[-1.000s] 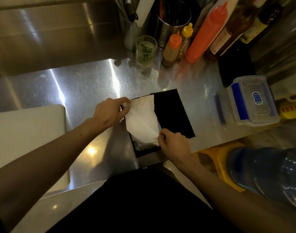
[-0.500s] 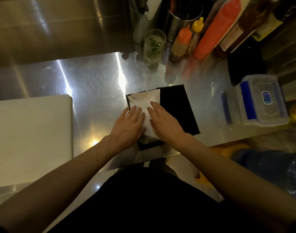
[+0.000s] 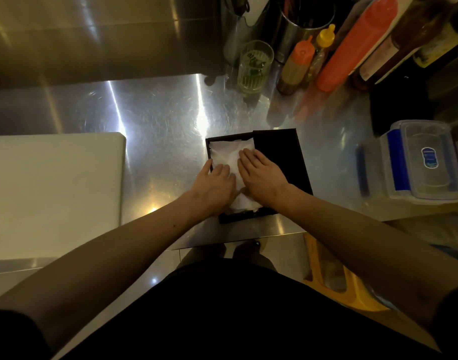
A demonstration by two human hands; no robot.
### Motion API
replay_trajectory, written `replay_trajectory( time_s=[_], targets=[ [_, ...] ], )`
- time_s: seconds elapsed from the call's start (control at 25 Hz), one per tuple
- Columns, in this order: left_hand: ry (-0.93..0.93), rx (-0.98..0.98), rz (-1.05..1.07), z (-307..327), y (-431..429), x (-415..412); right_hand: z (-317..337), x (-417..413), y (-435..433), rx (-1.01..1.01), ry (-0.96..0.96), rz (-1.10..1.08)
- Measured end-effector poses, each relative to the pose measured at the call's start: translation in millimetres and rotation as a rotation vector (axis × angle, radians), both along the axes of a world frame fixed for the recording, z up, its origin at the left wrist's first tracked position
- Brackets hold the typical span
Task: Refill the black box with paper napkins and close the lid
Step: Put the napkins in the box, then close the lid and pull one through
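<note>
A black box (image 3: pixel 246 218) lies open on the steel counter near its front edge. White paper napkins (image 3: pixel 226 154) fill its left half. The black lid (image 3: pixel 280 152) lies folded open over the right side. My left hand (image 3: pixel 213 185) rests flat on the napkins, its thumb along the box's left wall. My right hand (image 3: pixel 261 175) lies flat beside it, fingers spread on the napkins and partly over the lid's edge. Both palms cover the middle of the stack.
A white cutting board (image 3: pixel 53 188) lies at the left. A glass (image 3: pixel 254 66), sauce bottles (image 3: pixel 295 64), an orange squeeze bottle (image 3: pixel 352 48) and metal canisters (image 3: pixel 300 29) stand at the back. A clear plastic container with blue clips (image 3: pixel 425 162) sits at the right. A yellow stool (image 3: pixel 337 276) is below the counter.
A second ago my hands held a napkin lifted above the box. They have laid it in and flattened onto the stack, and my left hand has curled slightly toward the box's left wall.
</note>
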State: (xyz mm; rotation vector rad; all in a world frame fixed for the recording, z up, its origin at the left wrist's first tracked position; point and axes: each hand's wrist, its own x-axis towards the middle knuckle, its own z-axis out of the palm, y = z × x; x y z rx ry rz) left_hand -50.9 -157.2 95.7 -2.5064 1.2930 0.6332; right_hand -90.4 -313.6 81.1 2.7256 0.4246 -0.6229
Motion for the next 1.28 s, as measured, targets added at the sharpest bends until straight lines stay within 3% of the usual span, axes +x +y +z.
replay_trajectory(
  time_s=[0.12, 0.36, 0.56, 0.64, 0.8, 0.92, 1.0, 1.16, 1.28],
  targets=[
    [-0.099, -0.078, -0.018, 7.7, -4.1, 14.1, 6.8, 0.9, -3.5, 0.034, -0.026, -0.024],
    [-0.153, 0.359, 0.005, -12.0, -17.2, 23.0, -0.8, 9.7, -10.3, -0.151, 0.041, 0.073],
    [-0.159, 0.527, 0.013, -24.6, -28.5, 15.7, -1.5, 16.4, -0.5, -0.259, 0.12, 0.104],
    [-0.146, 0.511, 0.016, -25.2, -24.8, 12.3, -2.6, 13.6, 3.1, -0.234, 0.105, 0.103],
    [-0.149, 0.127, 0.02, -2.9, -9.3, -1.7, 10.5, -15.2, -22.0, 0.096, -0.097, 0.062],
    [0.064, -0.365, 0.199, -3.5, 19.7, -3.9, 13.5, -27.9, -48.8, 0.413, -0.137, -0.087],
    [0.178, -0.609, 0.463, -10.9, 28.6, -26.0, 8.3, -47.6, -65.1, 0.533, -0.168, -0.299],
    [0.587, -0.947, 1.128, -17.2, 10.9, -55.7, -11.2, -72.0, -75.3, 0.741, -0.207, -0.776],
    [0.826, -1.111, 1.469, -19.5, -0.4, -62.7, -18.6, -80.5, -79.3, 1.073, -0.192, -1.071]
  ],
)
